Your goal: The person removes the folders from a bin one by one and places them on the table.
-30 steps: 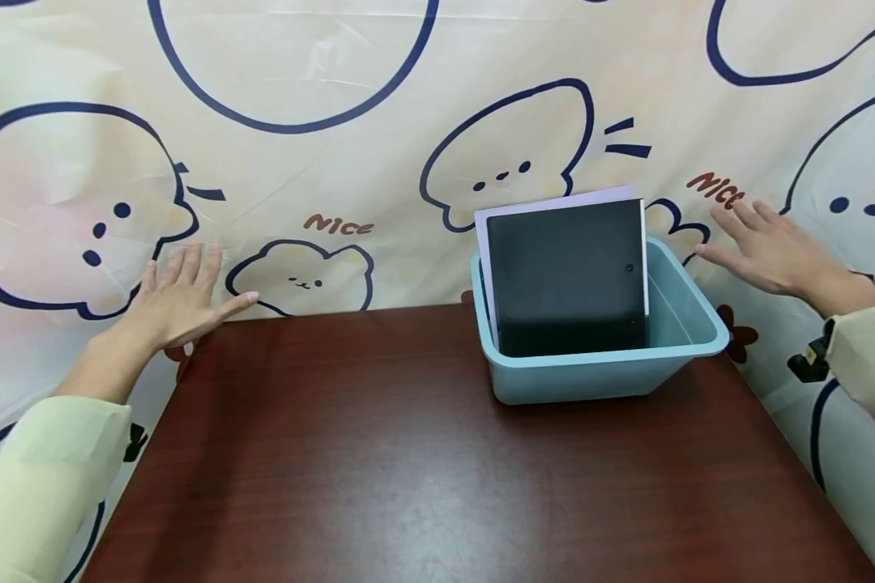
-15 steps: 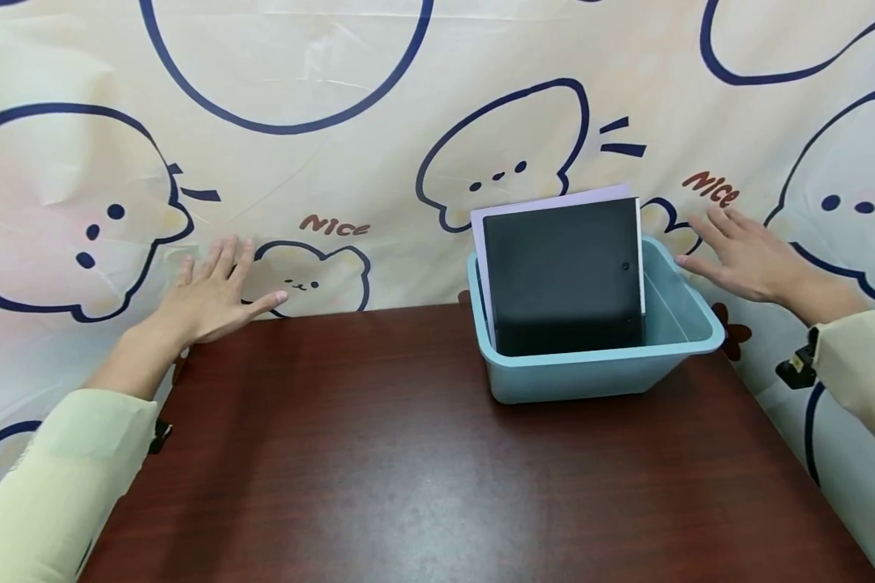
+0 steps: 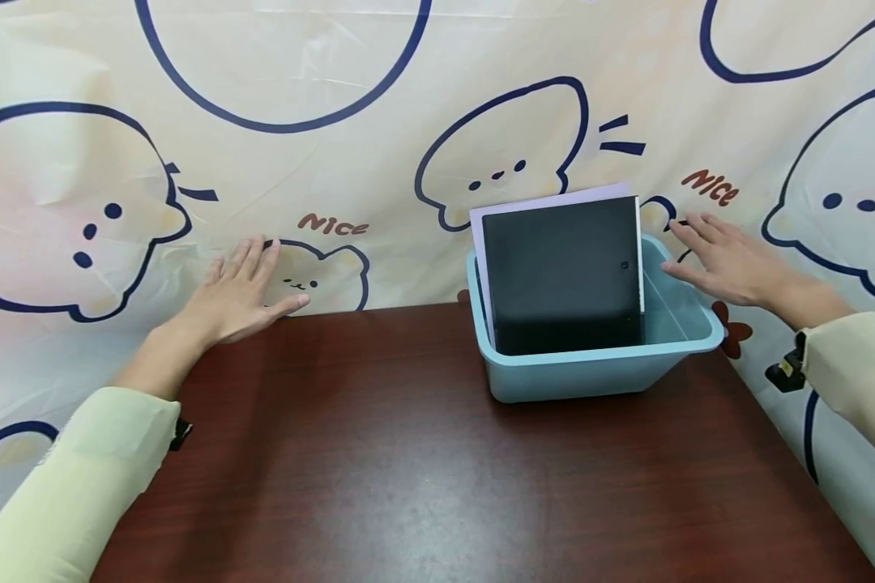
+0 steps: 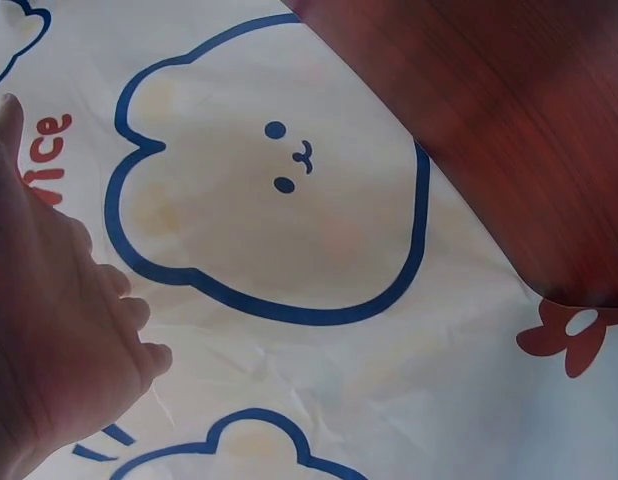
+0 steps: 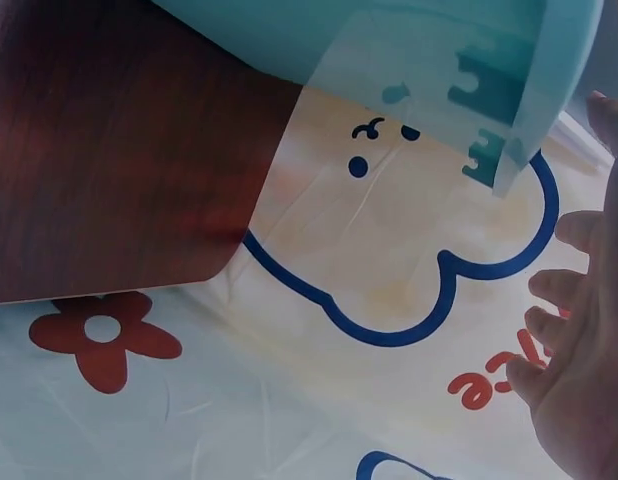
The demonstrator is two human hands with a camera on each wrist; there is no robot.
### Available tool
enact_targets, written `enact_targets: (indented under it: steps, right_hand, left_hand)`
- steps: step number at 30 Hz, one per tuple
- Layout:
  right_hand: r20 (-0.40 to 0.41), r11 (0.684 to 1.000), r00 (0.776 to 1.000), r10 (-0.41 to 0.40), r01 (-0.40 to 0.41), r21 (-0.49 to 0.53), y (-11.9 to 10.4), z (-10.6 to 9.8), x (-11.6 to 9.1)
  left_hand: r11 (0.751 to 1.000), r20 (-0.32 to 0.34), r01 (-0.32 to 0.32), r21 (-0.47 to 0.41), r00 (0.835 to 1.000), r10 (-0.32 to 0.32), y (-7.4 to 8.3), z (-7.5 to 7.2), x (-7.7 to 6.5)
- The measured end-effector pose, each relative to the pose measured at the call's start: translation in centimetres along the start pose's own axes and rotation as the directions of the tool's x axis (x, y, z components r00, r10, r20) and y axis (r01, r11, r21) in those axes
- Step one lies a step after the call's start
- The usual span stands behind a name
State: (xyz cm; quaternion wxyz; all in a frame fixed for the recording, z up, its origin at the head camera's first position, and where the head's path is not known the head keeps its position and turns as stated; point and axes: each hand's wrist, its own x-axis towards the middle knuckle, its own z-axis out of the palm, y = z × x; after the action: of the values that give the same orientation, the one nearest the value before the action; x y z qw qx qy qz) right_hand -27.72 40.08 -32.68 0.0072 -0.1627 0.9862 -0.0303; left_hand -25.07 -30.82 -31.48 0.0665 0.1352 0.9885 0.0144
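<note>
Blue bin (image 3: 576,380), flat black item (image 3: 565,275) inside, is being supported by the surface (image 3: 408,461), long axis nine-to-three, at eight o'clock from the nearer right hand (image 3: 736,265), while the left hand (image 3: 226,309) is being held well apart at the bin's nine o'clock, both hands' fingers being spread, empty.

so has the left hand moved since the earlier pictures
Yes, rightward in the head view: the left hand now covers more of the small printed bear.
</note>
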Motion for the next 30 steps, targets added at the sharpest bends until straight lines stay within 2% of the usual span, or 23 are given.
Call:
enact_targets:
  steps: [10,22,30]
  right_hand:
    - [0.033,1.000,0.999,-0.017,0.018,-0.023,-0.5,0.7,0.5]
    - [0.036,0.998,0.998,-0.053,0.052,0.021,-0.8,1.7,0.7]
    - [0.036,0.997,0.997,-0.062,0.060,0.057,-0.8,2.4,0.9]
  left_hand:
    - [1.000,0.008,-0.028,-0.006,1.000,0.028,1.4,0.7,0.7]
    - [0.994,-0.024,-0.104,-0.015,0.994,0.103,3.7,1.4,1.7]
    - [0.992,-0.041,-0.127,-0.026,0.991,0.126,5.5,1.6,2.8]
